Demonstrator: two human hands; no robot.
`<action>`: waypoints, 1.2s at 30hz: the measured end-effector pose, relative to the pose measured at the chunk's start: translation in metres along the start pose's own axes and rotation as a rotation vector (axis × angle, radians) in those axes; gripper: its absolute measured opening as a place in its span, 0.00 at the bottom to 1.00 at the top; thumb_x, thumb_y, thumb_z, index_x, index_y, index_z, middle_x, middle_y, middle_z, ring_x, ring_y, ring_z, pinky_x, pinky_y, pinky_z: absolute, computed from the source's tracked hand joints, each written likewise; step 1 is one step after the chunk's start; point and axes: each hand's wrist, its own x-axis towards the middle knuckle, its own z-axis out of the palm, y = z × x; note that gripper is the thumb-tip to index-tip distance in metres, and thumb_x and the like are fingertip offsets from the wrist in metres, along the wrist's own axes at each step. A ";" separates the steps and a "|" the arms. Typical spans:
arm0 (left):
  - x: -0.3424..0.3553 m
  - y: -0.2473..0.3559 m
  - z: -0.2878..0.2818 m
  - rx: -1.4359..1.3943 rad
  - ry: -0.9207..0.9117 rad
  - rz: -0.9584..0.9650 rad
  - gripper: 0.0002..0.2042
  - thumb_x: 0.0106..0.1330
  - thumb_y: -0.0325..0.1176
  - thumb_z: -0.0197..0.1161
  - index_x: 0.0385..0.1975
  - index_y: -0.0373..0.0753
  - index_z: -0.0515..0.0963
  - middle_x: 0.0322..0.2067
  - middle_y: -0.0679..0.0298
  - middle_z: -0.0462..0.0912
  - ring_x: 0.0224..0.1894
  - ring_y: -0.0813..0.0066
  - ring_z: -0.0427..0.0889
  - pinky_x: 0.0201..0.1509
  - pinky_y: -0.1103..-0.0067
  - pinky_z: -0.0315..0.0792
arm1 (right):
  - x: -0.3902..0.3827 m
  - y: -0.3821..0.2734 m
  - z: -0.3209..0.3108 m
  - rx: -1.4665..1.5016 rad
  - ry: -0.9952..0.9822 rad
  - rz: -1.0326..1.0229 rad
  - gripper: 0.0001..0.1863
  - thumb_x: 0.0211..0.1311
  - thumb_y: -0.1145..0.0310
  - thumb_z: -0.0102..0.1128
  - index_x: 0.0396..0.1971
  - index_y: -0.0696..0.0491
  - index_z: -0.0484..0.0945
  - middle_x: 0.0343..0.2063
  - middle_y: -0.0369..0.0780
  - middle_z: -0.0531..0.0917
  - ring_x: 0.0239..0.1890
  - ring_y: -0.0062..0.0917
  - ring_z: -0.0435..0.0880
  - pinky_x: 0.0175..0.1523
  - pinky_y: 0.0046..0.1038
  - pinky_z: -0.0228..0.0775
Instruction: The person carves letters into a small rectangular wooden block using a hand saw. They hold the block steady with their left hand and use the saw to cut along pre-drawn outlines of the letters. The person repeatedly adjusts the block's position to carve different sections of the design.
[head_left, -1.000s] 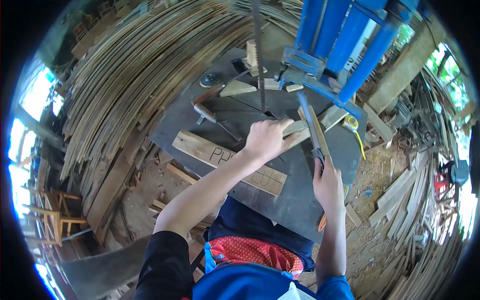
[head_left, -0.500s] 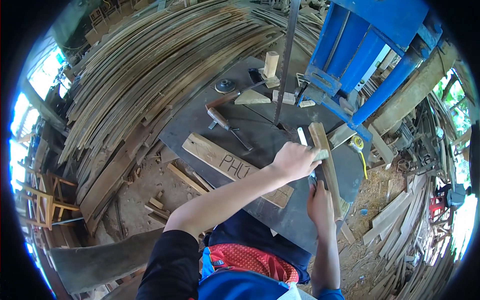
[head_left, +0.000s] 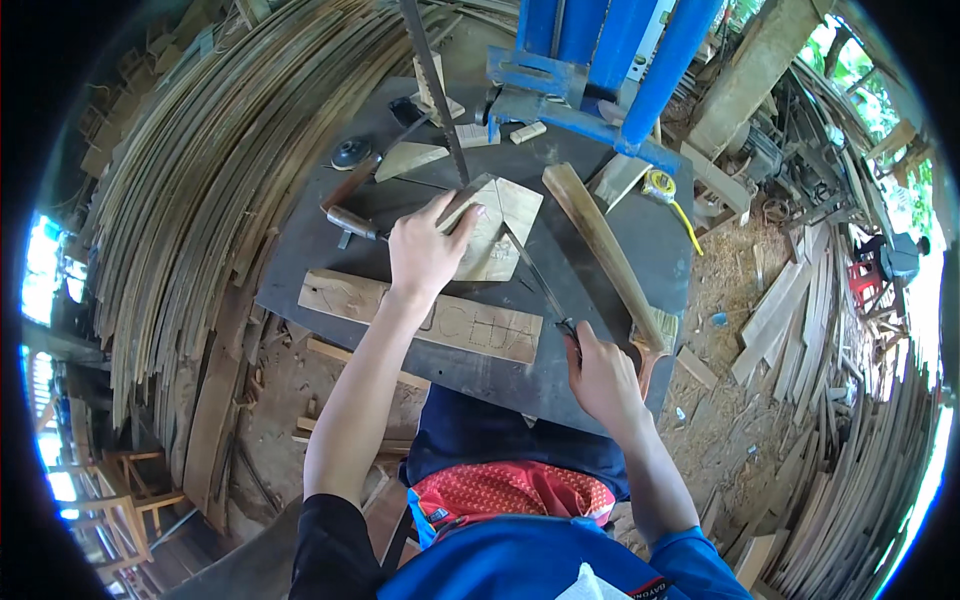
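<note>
My left hand (head_left: 425, 245) grips a pale, many-sided wooden block (head_left: 508, 210), its thumb against the near face. The block is tilted up over the dark table, close to the upright saw blade (head_left: 440, 105). In my closed right hand (head_left: 608, 375) is the handle end of a long thin metal-bladed tool (head_left: 535, 268); its exact kind is unclear. Its far end overlaps the block's face, though contact cannot be told. A long board with drawn lettering (head_left: 475, 325) lies in front of my left forearm. Right of the tool rests a narrow brown wood strip (head_left: 605, 245).
Blue machine framework (head_left: 560, 75) rises at the back. A yellow tape measure (head_left: 659, 184) sits at the table's right edge. Wood offcuts and a wooden-handled tool (head_left: 350, 218) are at the back left. Stacked planks (head_left: 200, 200) stand left; loose boards (head_left: 770, 320) lie right.
My left hand has moved left, away from the brown strip, and now holds the pale block. My right hand has shifted left with the bladed tool. The view has turned right.
</note>
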 end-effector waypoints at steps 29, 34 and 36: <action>-0.014 0.055 0.016 0.194 -0.133 0.299 0.18 0.65 0.51 0.65 0.44 0.44 0.84 0.30 0.62 0.88 0.27 0.63 0.87 0.29 0.70 0.80 | 0.050 -0.001 0.024 -0.034 0.081 0.024 0.13 0.75 0.61 0.46 0.37 0.57 0.70 0.25 0.58 0.82 0.29 0.58 0.83 0.35 0.56 0.75; 0.004 0.042 0.007 0.198 -0.107 0.171 0.19 0.66 0.53 0.63 0.47 0.45 0.84 0.31 0.60 0.88 0.29 0.60 0.88 0.34 0.67 0.81 | -0.004 0.007 0.017 0.020 0.017 0.057 0.13 0.75 0.60 0.46 0.37 0.56 0.69 0.23 0.60 0.81 0.29 0.60 0.82 0.35 0.58 0.73; 0.001 0.041 0.005 0.167 -0.136 0.213 0.20 0.67 0.53 0.63 0.46 0.45 0.84 0.32 0.58 0.88 0.30 0.60 0.88 0.35 0.67 0.81 | -0.022 0.015 0.013 -0.009 0.003 0.070 0.13 0.75 0.60 0.47 0.36 0.56 0.69 0.23 0.60 0.81 0.28 0.60 0.81 0.34 0.58 0.72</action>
